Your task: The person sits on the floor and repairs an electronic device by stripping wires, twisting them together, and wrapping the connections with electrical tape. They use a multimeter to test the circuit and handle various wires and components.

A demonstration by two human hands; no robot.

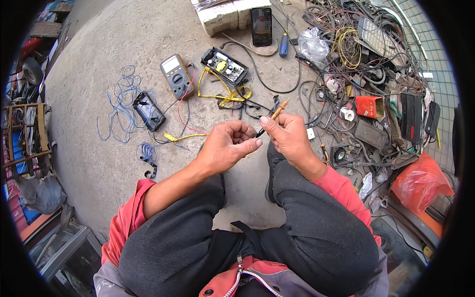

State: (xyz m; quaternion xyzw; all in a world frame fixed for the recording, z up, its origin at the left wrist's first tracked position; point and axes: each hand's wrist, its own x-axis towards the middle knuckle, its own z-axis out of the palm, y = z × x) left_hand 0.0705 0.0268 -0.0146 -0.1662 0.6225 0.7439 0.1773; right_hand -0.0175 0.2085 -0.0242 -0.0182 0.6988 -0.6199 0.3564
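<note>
In front of my knees my right hand [292, 136] pinches a slim pointed tool [280, 108] between thumb and fingers. It has an orange-brown grip, a metal tip pointing up and away, and a black lower end. My left hand [229, 143] is close beside that black end, its fingers curled in; what lies between them is mostly hidden. Beyond my hands lie an open black case with a circuit board [225, 67], a grey-and-orange multimeter [177, 76] and another black case part [149, 111]. Yellow wire [202, 85] trails from the circuit-board case.
Tangled blue wire [123, 96] spreads on the concrete at left. A phone [261, 27] leans against a white foam block [217, 19]; a blue-handled screwdriver [283, 45] lies beside it. Heaped cables and parts [366, 84] fill the right, with a red plastic bag [422, 182] nearer.
</note>
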